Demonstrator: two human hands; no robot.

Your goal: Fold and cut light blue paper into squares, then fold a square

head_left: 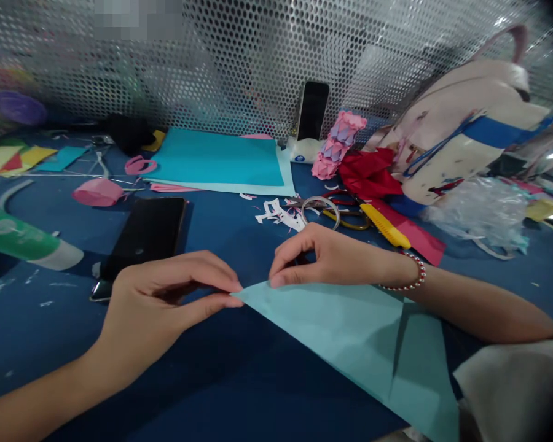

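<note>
A light blue sheet of paper (350,331), folded to a long point, lies slanted across the front right of the table. At its pointed left corner, my left hand (152,307) pinches the tip between thumb and fingers. My right hand (322,255) grips the upper edge a little to the right of that corner, thumb on the paper and fingers curled. A beaded bracelet (417,273) circles my right wrist. Part of the upper edge is hidden behind my right hand and forearm.
Beyond my hands lie scissors (350,220), a tape roll (320,212), a yellow cutter (384,226) and white paper scraps (281,213). Left are a dark phone (145,233) and a green tube (23,236). Blue sheets (216,159) lie before a perforated metal panel (239,67).
</note>
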